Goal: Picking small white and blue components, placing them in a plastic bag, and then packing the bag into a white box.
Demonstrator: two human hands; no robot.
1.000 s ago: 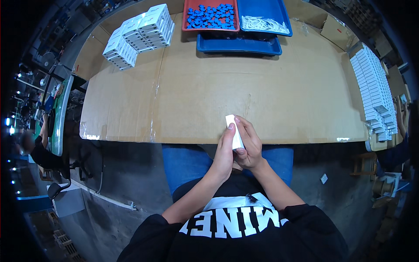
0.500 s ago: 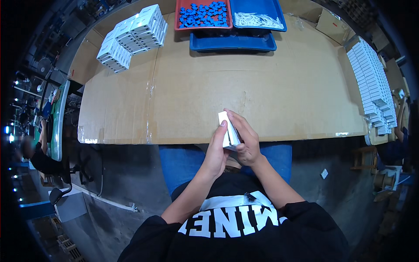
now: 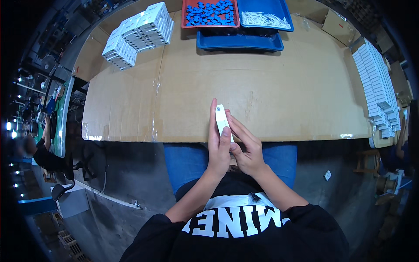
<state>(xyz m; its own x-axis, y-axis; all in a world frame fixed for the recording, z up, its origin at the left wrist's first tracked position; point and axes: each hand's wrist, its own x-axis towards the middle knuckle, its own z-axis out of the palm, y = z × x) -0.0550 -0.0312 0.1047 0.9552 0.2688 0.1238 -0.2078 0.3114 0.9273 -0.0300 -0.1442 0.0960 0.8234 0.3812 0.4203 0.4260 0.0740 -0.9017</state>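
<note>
Between my two hands, just above the table's near edge, is a slim white plastic case with its narrow side turned up. A small dark mark shows near its far end. My left hand lies along the left face, fingers straight and the thumb pressed on the narrow side. On the right face, my right hand presses with bent fingers, its thumb near the case's near end. Both palms hide the broad faces.
Stacked white cases stand at the back left, and more white cases line the right edge. At the back, a red tray holds blue parts, a blue tray white sticks. A lower blue tray sits before them.
The case has turned from a wedge-like view with a dark gap to a narrow, even side facing up. My left fingers have straightened along it, and both hands press it flat between them.
</note>
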